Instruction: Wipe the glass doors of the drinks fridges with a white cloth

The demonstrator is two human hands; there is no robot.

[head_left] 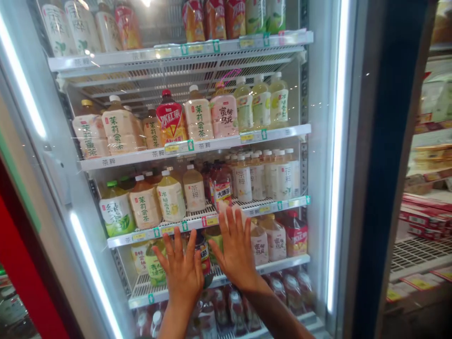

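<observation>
My left hand (181, 270) is raised low in the head view with its fingers spread, and nothing is in it. Beyond it stand a green tea bottle (156, 263) and a dark-labelled bottle (203, 254), partly hidden by my hands. My right hand (236, 245) is held up higher, also open and bare, in front of the edge of a middle shelf (254, 211). Faint reflections suggest a glass pane (197, 70) before the shelves. Whether my palms touch it I cannot tell. Just above my right fingertips is a red-labelled iced tea bottle (222, 184).
Several shelves of bottled drinks fill the lit cooler, with a red iced tea bottle (171, 117) and a pink-labelled bottle (224, 113) higher up. Light strips (337, 155) run along both sides. Right of the dark frame (388, 165) stands another shelf (416, 254) with packaged goods.
</observation>
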